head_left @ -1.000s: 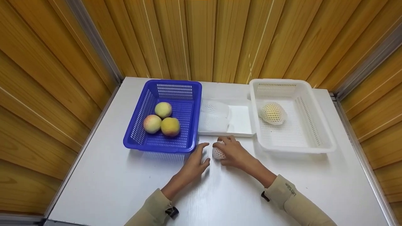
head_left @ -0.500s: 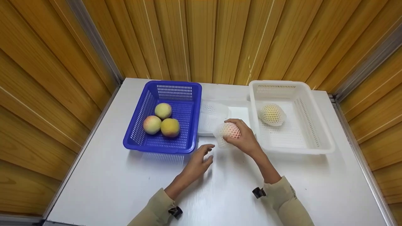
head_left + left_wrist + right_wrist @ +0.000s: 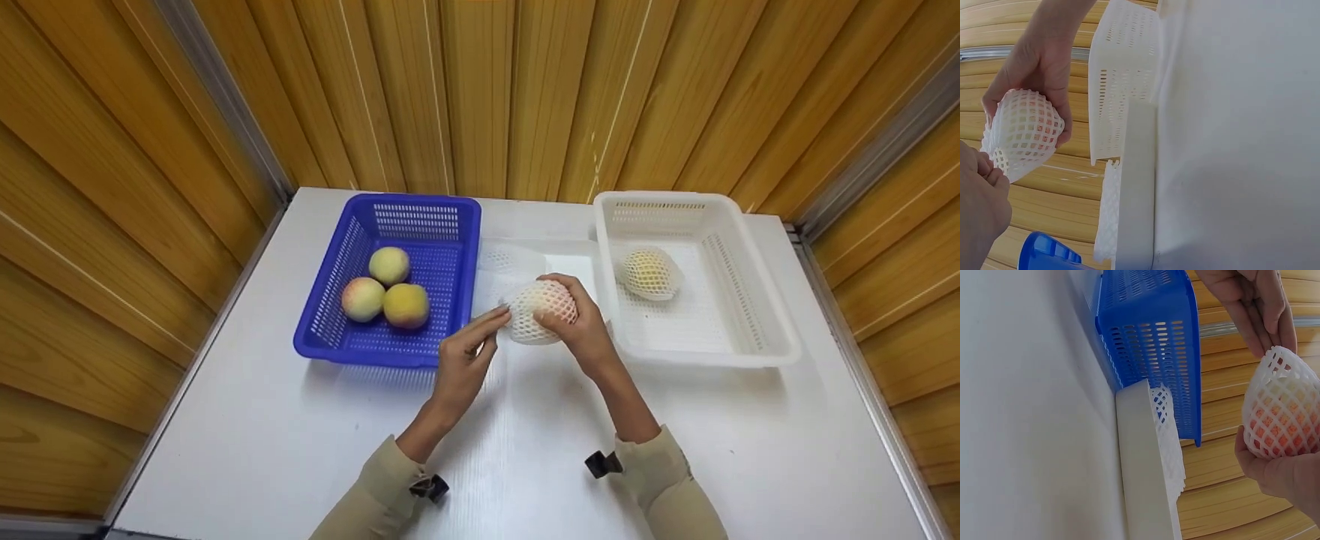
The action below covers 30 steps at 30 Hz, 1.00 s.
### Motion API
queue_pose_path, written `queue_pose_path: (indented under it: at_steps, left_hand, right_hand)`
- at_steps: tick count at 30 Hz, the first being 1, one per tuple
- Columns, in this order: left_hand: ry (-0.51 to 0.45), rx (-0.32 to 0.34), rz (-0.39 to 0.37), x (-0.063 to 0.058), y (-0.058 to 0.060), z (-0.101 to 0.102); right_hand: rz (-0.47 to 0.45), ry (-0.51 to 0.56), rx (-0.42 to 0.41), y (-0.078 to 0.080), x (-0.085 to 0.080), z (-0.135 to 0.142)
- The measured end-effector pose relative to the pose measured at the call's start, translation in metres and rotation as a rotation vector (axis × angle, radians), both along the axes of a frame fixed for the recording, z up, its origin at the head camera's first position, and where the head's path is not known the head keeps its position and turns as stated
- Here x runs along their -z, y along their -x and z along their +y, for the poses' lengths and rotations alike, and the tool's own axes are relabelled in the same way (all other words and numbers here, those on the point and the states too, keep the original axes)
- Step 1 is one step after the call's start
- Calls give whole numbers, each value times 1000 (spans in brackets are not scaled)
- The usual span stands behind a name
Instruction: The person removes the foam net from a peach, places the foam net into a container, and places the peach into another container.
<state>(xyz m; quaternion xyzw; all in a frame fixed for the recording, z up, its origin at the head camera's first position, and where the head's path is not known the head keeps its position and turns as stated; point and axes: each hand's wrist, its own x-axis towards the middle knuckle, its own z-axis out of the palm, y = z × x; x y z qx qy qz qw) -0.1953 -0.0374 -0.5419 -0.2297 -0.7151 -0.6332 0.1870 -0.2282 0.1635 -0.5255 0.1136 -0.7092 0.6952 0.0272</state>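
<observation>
Right hand (image 3: pixel 586 328) grips netted peach (image 3: pixel 556 295) — left hand (image 3: pixel 460 369) pinches netting (image 3: pixel 1278 367).

- Fruit (image 3: pixel 1286 422): round, red to pinkish on one part, pale yellow on another; color shows through mesh. Wrapped in net, held up higher than the tray (image 3: pixel 577 266), apart from it; overlaps tray's near edge in head view.
- Foam net (image 3: pixel 1027 129): white, soft, diamond-shaped holes; stretched around fruit, narrowing past it to an end at left fingertips. In head view, that narrow end overlaps left part of tray.
- Right hand (image 3: pixel 585 330): grips wrapped fruit, thumb on side nearer the person.
- Left hand (image 3: pixel 461 367): fingertips pinch net's narrow end; palm nearer the person than tray.
</observation>
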Motion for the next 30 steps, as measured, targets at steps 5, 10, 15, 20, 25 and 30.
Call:
queue_pose_path:
  at_steps: [5,10,15,20,25,30]
  left_hand:
    - [4,-59,24,-20,-3,4]
    - [27,-117,-79,-15,7,6]
    - [-58,-7,-168,-8,16,5]
    - [-68,119,-182,-11,16,6]
    - [18,88,-171,-12,14,7]
    - [80,64,-170,-14,14,4]
  right_hand:
    - [36,20,-31,-1,-1,-6]
    - [55,56,-64,-2,-3,-13]
    - [59,88,-81,-3,-5,-17]
    - [56,93,-77,-4,-1,-19]
    - [44,47,-82,-7,1,-24]
    - [35,25,-83,-9,0,-27]
